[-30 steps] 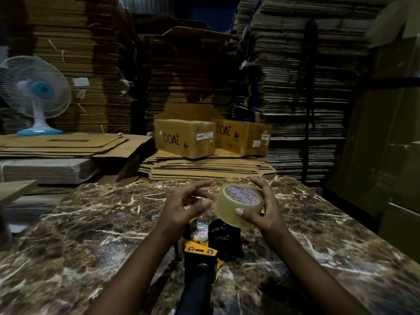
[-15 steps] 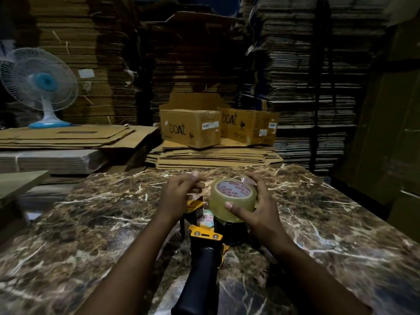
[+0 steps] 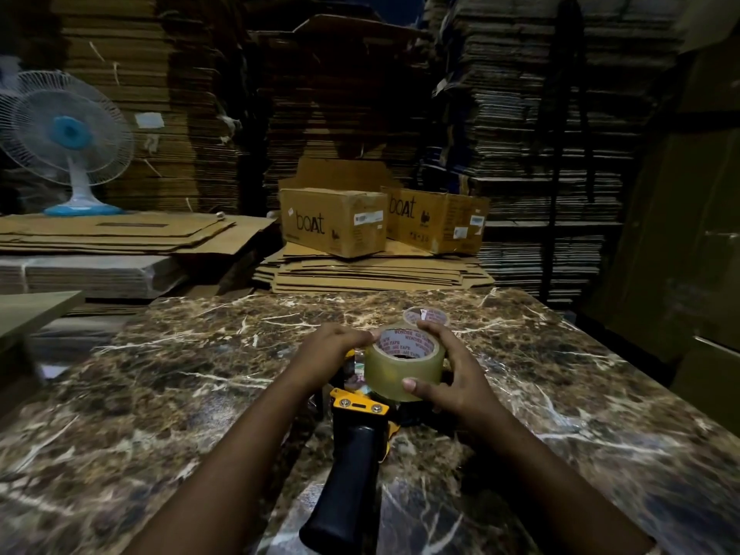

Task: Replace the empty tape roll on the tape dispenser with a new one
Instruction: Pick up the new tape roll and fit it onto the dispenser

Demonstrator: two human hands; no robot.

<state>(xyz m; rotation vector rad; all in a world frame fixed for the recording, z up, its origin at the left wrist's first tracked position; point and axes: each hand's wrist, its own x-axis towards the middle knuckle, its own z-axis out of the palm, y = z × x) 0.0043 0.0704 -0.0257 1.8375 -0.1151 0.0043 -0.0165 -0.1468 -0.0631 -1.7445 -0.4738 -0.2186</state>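
The fingers (image 3: 360,337) of the left hand (image 3: 328,350) are curled together, their tips touching the left rim of the new tape roll (image 3: 404,362); whether they pinch anything is hidden behind the knuckles. That clear roll, with red print on its core, sits on the front part of the yellow-and-black tape dispenser (image 3: 354,442), which lies on the marbled surface (image 3: 160,394) with its black handle pointing toward the camera. The right hand (image 3: 448,378) wraps the roll from the other side, thumb pressed on the near wall, fingers over the far rim. Just beyond those fingers an empty tape core (image 3: 425,315) lies flat on the surface. Farther back, from left to right: a white and blue table fan (image 3: 68,138) on flattened cardboard, then two brown boxes (image 3: 334,222) marked "boat" on a low stack of sheets.
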